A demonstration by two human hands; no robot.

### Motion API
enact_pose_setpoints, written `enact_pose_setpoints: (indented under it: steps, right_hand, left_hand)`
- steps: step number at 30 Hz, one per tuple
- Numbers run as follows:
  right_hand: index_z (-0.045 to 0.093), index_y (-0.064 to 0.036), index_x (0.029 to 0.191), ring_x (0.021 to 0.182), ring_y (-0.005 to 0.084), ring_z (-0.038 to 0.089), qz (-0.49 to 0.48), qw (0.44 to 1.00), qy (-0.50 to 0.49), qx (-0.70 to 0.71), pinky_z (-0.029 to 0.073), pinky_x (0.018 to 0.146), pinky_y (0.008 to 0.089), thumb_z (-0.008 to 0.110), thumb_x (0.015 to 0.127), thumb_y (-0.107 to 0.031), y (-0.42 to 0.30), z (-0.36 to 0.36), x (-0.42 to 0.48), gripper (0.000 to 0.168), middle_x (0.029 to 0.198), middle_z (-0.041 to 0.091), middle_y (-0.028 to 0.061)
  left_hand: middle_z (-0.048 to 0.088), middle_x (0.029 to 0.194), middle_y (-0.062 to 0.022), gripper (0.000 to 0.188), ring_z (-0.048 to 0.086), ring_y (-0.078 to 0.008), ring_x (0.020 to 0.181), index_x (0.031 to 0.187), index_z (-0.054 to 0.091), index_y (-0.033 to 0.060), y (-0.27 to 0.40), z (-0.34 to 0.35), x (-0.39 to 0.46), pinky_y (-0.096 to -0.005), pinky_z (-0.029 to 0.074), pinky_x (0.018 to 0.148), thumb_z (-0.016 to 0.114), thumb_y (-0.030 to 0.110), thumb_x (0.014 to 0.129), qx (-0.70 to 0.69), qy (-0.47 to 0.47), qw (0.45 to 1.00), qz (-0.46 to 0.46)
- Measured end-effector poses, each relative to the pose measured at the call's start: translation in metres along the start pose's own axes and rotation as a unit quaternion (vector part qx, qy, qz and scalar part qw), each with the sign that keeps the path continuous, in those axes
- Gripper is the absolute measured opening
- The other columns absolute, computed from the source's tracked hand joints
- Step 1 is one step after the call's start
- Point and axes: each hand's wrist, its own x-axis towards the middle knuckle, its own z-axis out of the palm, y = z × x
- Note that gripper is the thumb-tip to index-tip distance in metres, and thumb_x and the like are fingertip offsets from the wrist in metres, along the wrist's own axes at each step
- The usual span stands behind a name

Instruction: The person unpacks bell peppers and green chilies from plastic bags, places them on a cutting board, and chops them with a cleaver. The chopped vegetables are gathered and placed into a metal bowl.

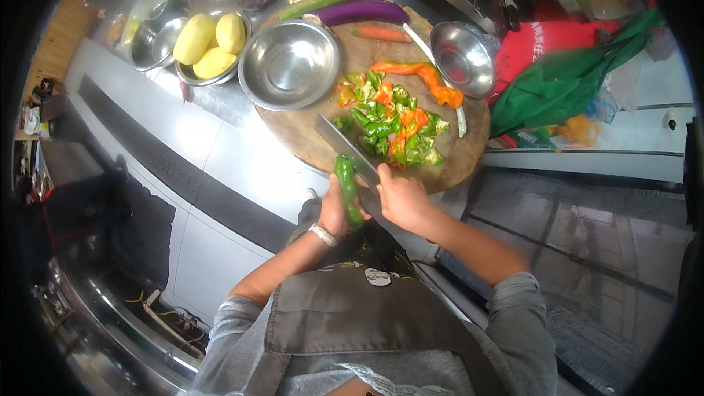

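A long green pepper (346, 187) is held in my left hand (334, 210), in front of the near edge of a round wooden chopping board (286, 135). My right hand (401, 198) grips the handle of a cleaver (349, 149), whose broad blade points away to the upper left over the board's near edge, beside the pepper's tip. Past the blade lie chopped green and orange pepper pieces (385, 121) in a loose heap. A twisted orange pepper (421, 72) rests behind them, next to a thin white-green stalk (461, 121).
A steel bowl (289, 65) stands on the board's left, another (462, 59) at its right edge. An eggplant (363, 12), a carrot (380, 33) and a green vegetable (313, 4) lie at the back. Peeled potatoes (193, 38) fill a bowl at left; a green bag (566, 88) lies right.
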Motion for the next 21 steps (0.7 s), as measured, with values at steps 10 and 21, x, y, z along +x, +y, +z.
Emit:
enact_pose_setpoints:
  steps: [10,21]
  right_hand:
    - [0.040,-0.003,0.094,0.060,0.0386,0.059,-0.086,0.996,0.000,0.005,0.045,0.057,0.0468,0.053,0.081,-0.011,0.015,-0.053,-0.008,0.021,0.062,0.058,0.0182]
    - [0.042,-0.006,0.098,0.061,0.0330,0.059,-0.175,0.973,-0.045,-0.147,0.046,0.052,0.0420,0.058,0.068,-0.006,0.009,-0.029,0.014,0.034,0.075,0.057,0.0145]
  left_hand:
    - [0.055,0.074,-0.0097,0.020,0.052,-0.0200,0.055,0.094,0.046,0.0037,0.052,-0.018,-0.008,-0.0358,0.048,0.055,0.044,0.023,0.089,0.038,-0.056,0.996,-0.064]
    - [0.053,0.067,-0.0082,0.024,0.050,-0.0164,0.053,0.094,0.047,0.0019,0.056,-0.025,-0.013,-0.0285,0.041,0.044,0.040,0.025,0.095,0.136,-0.046,0.989,-0.022]
